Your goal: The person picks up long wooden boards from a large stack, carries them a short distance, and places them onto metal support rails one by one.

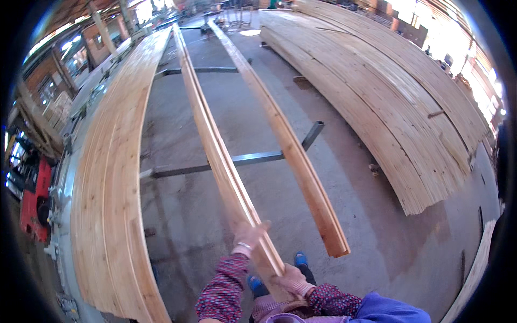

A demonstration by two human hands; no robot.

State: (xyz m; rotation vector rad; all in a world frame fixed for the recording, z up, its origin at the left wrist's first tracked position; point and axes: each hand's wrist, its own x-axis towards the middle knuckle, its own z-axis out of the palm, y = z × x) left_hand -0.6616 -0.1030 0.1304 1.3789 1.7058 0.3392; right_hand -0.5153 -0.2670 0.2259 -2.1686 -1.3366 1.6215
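Note:
A long, narrow wooden board (215,145) with grooved edges runs from my body toward the far end of the room, above the metal crossbars. My left hand (250,237) is closed over it a short way from its near end. Around the edge by that end, my right hand (293,280) grips the same board, close to my waist. A second long board (291,145) lies to the right, its near end sticking out past a metal crossbar. Both feet, in blue footwear, show below the held board.
On the left, long planks (116,177) lie side by side along a metal machine bed. A wide stack of rough planks (377,102) fills the right. Metal crossbars (253,158) span the middle above the concrete floor (177,220). A red machine (36,199) stands at far left.

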